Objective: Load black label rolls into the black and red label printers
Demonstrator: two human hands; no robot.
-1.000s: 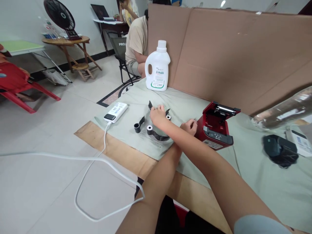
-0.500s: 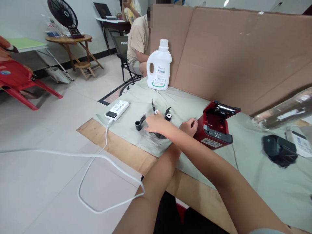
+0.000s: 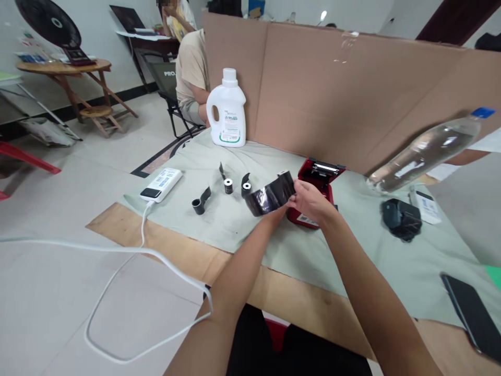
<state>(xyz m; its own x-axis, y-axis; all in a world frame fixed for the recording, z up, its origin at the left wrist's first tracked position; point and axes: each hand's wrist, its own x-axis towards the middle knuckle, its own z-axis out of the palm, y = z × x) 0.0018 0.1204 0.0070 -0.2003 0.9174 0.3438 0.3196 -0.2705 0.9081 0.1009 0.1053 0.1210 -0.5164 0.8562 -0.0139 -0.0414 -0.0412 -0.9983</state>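
Note:
My right hand (image 3: 313, 201) pinches the end of a glossy black ribbon (image 3: 270, 198), which curves out to the left above the cloth. A small pale roll end shows at the ribbon's upper edge. My left arm reaches forward beneath it; my left hand is hidden behind the ribbon and right hand, close to the red printer (image 3: 305, 219). The printer's lid (image 3: 323, 168) stands up. To the left, on the cloth, are three small black ribbon rolls: one (image 3: 199, 207) with a dark core, and two with white cores, one (image 3: 228, 186) and another (image 3: 246, 187).
A white power bank (image 3: 161, 184) with a cable lies at the left. A detergent bottle (image 3: 229, 112) stands before the cardboard panel (image 3: 313, 89). At right are a water bottle (image 3: 426, 149), a black device (image 3: 401, 218) and a phone (image 3: 472, 313). A seated person (image 3: 191, 73) is behind.
My right hand has moved right from the small rolls and now holds the black ribbon up before the printer. My left hand has become hidden. The view has turned right.

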